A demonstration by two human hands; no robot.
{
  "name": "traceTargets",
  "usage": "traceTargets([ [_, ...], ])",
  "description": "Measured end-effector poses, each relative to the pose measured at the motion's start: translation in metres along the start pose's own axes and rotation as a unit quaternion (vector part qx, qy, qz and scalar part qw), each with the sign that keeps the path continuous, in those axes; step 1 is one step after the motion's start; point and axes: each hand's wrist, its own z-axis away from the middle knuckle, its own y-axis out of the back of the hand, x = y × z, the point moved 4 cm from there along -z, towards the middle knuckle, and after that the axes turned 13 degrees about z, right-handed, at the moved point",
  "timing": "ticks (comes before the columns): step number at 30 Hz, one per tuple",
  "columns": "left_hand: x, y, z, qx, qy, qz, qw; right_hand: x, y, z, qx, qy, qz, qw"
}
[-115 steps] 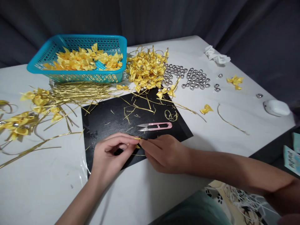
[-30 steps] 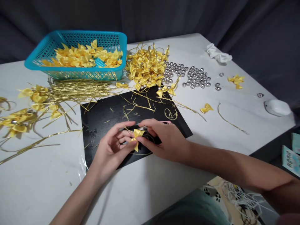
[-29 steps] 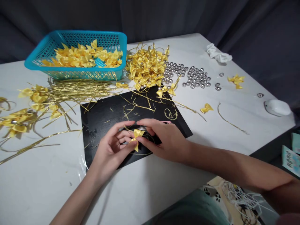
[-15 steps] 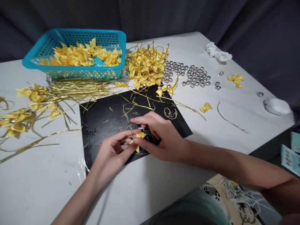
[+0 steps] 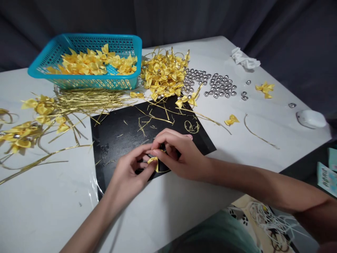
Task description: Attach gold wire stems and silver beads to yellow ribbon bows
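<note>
Over the black mat (image 5: 118, 130), my left hand (image 5: 134, 165) pinches a small yellow ribbon bow (image 5: 153, 161) between thumb and fingers. My right hand (image 5: 179, 151) meets it just above the bow, thumb and forefinger pressed together on what looks like the thin gold cord; the exact grip is partly hidden by the fingers. A loop of that gold cord (image 5: 164, 171) curves out below the right hand. Snipped bits of gold cord (image 5: 142, 126) lie on the mat beyond both hands.
A blue basket (image 5: 138, 59) of yellow bows stands at the back left, with gold cords (image 5: 89, 100) in front. Beside it are a pile of finished bows (image 5: 165, 73) and silver beads (image 5: 222, 86). Farther right lie a crumpled tissue (image 5: 244, 59) and a white mouse (image 5: 310, 118).
The right forefinger has curled in from stretched out to pinch against the thumb. The bow has turned and shifted slightly lower between the left fingers.
</note>
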Motion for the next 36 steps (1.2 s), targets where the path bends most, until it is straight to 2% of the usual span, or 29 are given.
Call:
traceTargets([
  [3, 0.001, 0.004, -0.001, 0.012, -0.008, 0.04, 0.999, 0.0, 0.008, -0.002, -0.037, 0.022, 0.037, 0.998],
  [6, 0.002, 0.007, 0.0, 0.018, 0.022, 0.029, 0.999, -0.001, 0.015, -0.005, -0.119, 0.056, 0.118, 0.984],
  [9, 0.001, 0.007, 0.0, 0.018, 0.047, 0.03, 0.998, 0.0, 0.017, -0.005, -0.221, 0.063, 0.217, 0.949],
  [12, 0.0, 0.006, -0.002, 0.023, 0.026, 0.044, 0.998, 0.001, 0.016, -0.003, -0.281, 0.073, 0.294, 0.91],
  [15, -0.001, 0.007, -0.003, 0.043, 0.0, 0.048, 0.998, 0.0, 0.014, 0.0, -0.282, 0.105, 0.319, 0.899],
  [23, -0.001, 0.009, -0.002, 0.067, 0.017, 0.046, 0.997, -0.001, 0.02, 0.001, -0.223, 0.114, 0.321, 0.913],
  [36, -0.005, 0.01, -0.002, 0.073, 0.041, 0.065, 0.994, -0.001, 0.018, 0.002, -0.244, 0.11, 0.304, 0.914],
])
